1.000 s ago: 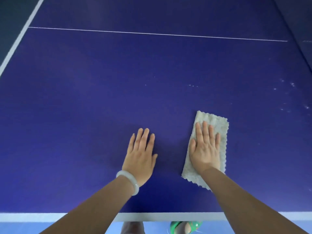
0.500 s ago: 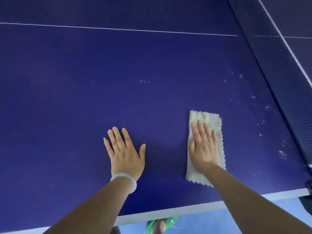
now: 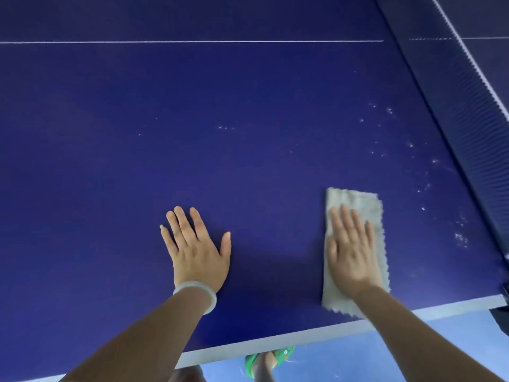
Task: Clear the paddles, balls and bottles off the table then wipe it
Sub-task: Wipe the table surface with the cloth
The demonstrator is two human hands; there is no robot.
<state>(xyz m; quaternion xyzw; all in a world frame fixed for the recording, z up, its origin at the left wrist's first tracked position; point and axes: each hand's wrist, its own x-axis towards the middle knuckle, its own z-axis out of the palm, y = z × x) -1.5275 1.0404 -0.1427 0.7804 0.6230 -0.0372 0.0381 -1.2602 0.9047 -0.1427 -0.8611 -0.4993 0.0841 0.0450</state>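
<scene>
Now, the right hand (image 3: pixel 351 252) lies flat on a pale grey cloth (image 3: pixel 369 205), fingers straight and together, pressing it onto the dark blue bench (image 3: pixel 248 106). The cloth is a long rectangle with zigzag edges, its near end close to the white edge stripe (image 3: pixel 275 344). The left hand (image 3: pixel 197 249) is spread open, palm down on the bench surface, well apart from the cloth and holding nothing, with a pale bangle (image 3: pixel 209 295) on its wrist. White specks (image 3: pixel 461 239) dot the surface right of the cloth, beside the net (image 3: pixel 454 92). Below the edge, a green sandal (image 3: pixel 252 363) shows on the light blue floor (image 3: pixel 385 354)
</scene>
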